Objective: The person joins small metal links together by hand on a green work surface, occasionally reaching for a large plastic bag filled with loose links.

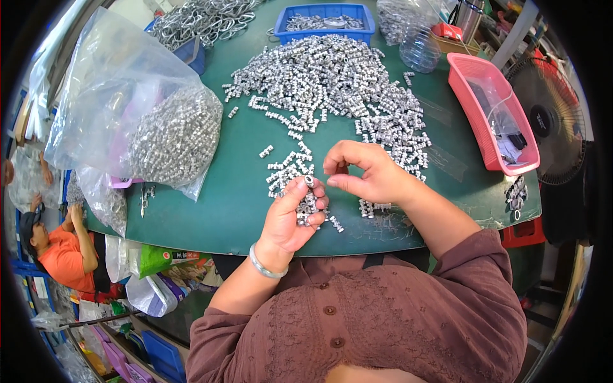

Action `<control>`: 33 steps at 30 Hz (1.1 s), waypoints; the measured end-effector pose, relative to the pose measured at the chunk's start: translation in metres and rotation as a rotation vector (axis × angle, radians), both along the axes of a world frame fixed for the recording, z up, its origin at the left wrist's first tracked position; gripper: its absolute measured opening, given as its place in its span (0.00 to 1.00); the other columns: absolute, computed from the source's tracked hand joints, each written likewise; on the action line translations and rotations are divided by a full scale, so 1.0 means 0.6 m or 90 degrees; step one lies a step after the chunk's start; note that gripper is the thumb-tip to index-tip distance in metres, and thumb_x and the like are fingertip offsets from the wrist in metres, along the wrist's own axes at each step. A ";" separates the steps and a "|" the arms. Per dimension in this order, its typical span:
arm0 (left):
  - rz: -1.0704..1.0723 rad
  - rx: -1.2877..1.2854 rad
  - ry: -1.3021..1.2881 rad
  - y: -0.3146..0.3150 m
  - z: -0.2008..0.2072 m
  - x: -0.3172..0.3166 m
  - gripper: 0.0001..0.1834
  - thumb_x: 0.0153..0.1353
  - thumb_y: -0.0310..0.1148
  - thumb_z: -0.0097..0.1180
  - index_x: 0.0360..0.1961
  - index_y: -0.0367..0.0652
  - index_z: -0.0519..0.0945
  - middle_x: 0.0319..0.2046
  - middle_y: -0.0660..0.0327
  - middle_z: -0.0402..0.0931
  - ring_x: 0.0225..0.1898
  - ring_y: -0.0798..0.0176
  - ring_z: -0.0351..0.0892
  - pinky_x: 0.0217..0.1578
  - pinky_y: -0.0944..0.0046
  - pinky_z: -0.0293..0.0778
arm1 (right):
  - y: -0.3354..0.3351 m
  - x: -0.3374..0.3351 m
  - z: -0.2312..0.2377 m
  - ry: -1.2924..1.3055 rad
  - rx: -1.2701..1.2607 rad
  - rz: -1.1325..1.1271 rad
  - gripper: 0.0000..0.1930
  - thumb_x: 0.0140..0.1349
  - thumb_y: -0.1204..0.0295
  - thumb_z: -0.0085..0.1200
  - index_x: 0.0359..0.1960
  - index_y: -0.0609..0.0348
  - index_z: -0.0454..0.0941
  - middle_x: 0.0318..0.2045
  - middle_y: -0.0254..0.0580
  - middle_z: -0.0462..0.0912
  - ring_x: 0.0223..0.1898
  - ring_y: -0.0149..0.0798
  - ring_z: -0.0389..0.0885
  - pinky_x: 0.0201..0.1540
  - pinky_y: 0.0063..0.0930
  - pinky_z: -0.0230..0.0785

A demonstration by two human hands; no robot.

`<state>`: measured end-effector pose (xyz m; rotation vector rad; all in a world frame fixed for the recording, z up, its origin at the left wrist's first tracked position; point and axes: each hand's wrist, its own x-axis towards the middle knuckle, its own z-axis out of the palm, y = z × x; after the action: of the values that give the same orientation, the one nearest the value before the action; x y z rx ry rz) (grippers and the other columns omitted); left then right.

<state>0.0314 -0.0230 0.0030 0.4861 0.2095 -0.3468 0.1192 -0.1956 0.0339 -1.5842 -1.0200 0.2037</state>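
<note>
My left hand (290, 214) is closed around several small silver ribbed metal fittings (308, 204). One fitting (309, 181) stands between its thumb and forefinger, with its round open end up. Close to it on the right, my right hand (370, 169) is bent, its thumb and fingertips slightly apart, and I see nothing between them. A loose fitting (336, 223) lies on the green table just right of my left hand. Beyond my hands spreads a big heap of the same fittings (319, 76), with stray ones trailing down toward my left hand.
A clear bag of fittings (175, 137) stands at left. At the back are a blue tray (325, 10) and metal rings (204, 22). A pink basket (495, 115) sits at right beside a fan (546, 121). Another person (67, 249) works at far left.
</note>
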 end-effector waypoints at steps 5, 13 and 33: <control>-0.003 -0.022 -0.019 0.009 -0.002 -0.003 0.08 0.59 0.34 0.49 0.37 0.43 0.73 0.33 0.60 0.68 0.31 0.64 0.67 0.19 0.74 0.63 | -0.001 0.005 -0.004 -0.040 -0.092 -0.072 0.07 0.51 0.78 0.56 0.32 0.60 0.73 0.28 0.39 0.75 0.29 0.36 0.76 0.33 0.25 0.69; 0.081 -0.050 -0.027 0.049 -0.009 -0.007 0.18 0.50 0.31 0.47 0.44 0.42 0.73 0.38 0.52 0.74 0.36 0.53 0.75 0.23 0.63 0.71 | 0.013 -0.021 -0.012 -0.270 -0.391 0.124 0.20 0.43 0.59 0.62 0.33 0.58 0.72 0.30 0.45 0.74 0.35 0.50 0.75 0.37 0.40 0.66; 0.073 0.133 -0.003 0.036 0.007 -0.014 0.10 0.57 0.27 0.48 0.40 0.42 0.73 0.32 0.57 0.74 0.31 0.62 0.73 0.22 0.68 0.67 | 0.005 -0.009 -0.011 -0.193 -0.452 0.068 0.11 0.45 0.70 0.55 0.29 0.62 0.69 0.23 0.49 0.76 0.28 0.50 0.77 0.31 0.39 0.68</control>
<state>0.0229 -0.0013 0.0072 0.6786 0.2692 -0.2129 0.1140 -0.1928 0.0273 -2.2496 -1.3591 0.4436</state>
